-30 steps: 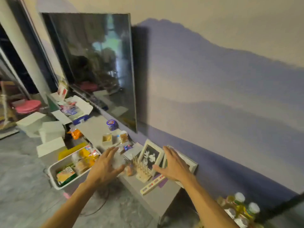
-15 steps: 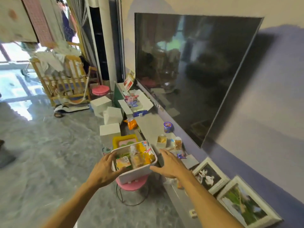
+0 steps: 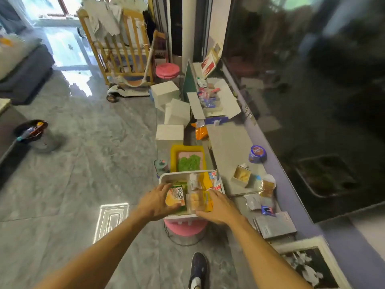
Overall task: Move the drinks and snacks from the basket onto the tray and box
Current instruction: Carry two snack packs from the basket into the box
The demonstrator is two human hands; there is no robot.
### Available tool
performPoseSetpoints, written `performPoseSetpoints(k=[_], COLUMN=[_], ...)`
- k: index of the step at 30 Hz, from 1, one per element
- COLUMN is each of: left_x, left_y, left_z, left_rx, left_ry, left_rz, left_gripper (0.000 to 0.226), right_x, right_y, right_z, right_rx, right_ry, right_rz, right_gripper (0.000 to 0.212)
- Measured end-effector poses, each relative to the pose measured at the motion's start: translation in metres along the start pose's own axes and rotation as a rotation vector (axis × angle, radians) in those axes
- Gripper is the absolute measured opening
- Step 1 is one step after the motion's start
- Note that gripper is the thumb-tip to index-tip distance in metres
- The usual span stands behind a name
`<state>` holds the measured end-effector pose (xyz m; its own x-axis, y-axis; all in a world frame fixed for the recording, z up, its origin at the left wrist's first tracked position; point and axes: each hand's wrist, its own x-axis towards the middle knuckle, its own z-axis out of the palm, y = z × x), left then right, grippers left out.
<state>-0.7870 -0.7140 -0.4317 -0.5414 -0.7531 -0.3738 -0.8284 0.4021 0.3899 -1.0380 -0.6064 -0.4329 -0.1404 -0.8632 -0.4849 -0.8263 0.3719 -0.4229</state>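
Two hands in one white basket [image 3: 164, 178] on pink stool [image 3: 184, 227]: left hand [image 3: 155, 202] gripping orange snack packet [image 3: 175, 196]; right hand [image 3: 218, 206] spread flat, fingers open, over yellow snacks [image 3: 201, 200].

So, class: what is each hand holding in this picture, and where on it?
The left hand grips the orange snack packet at its left edge. The right hand lies on the yellow packets; whether it grips them cannot be told.

Hands [image 3: 218, 207] hide basket [image 3: 166, 176] near rim.
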Motion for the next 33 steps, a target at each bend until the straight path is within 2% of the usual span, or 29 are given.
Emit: performPoseSetpoints(k=[5, 8, 11, 17, 22, 28, 31, 33], left_x=[0.081, 0.125, 0.171, 0.257, 0.27, 0.268, 0.262, 0.254], left_y=[-0.025, -0.051, -0.08, -0.135, -0.151, -0.147, -0.146, -0.143], left_z=[0.041, 0.078, 0.117, 0.199, 0.25, 0.249, 0.229, 0.218], left_rx=[0.036, 0.065, 0.095, 0.185, 0.307, 0.233, 0.171, 0.167], left_ry=[-0.108, -0.164, -0.205, -0.315, -0.404, -0.231, -0.201, -0.24], left_rz=[-0.086, -0.121, -0.127, -0.105, -0.067, -0.051, -0.023, -0.002], left_gripper=[0.106, 0.108, 0.111, 0.148, 0.167, 0.142, 0.134, 0.134], right_x=[0.094, 0.141, 0.187, 0.255, 0.269, 0.271, 0.266, 0.259], right_y=[0.042, 0.061, 0.077, 0.117, 0.133, 0.125, 0.112, 0.101], right_z=[0.023, 0.05, 0.083, 0.158, 0.194, 0.19, 0.17, 0.153], right_rx=[-0.129, -0.156, -0.215, -0.359, -0.377, -0.351, -0.282, -0.245], right_ry=[-0.222, -0.287, -0.275, -0.254, -0.178, -0.136, -0.134, -0.114], right_rz=[-0.041, -0.042, -0.061, -0.088, -0.07, -0.085, -0.077, -0.064], right_gripper=[0.126, 0.123, 0.117, 0.107, 0.127, 0.118, 0.11, 0.108])
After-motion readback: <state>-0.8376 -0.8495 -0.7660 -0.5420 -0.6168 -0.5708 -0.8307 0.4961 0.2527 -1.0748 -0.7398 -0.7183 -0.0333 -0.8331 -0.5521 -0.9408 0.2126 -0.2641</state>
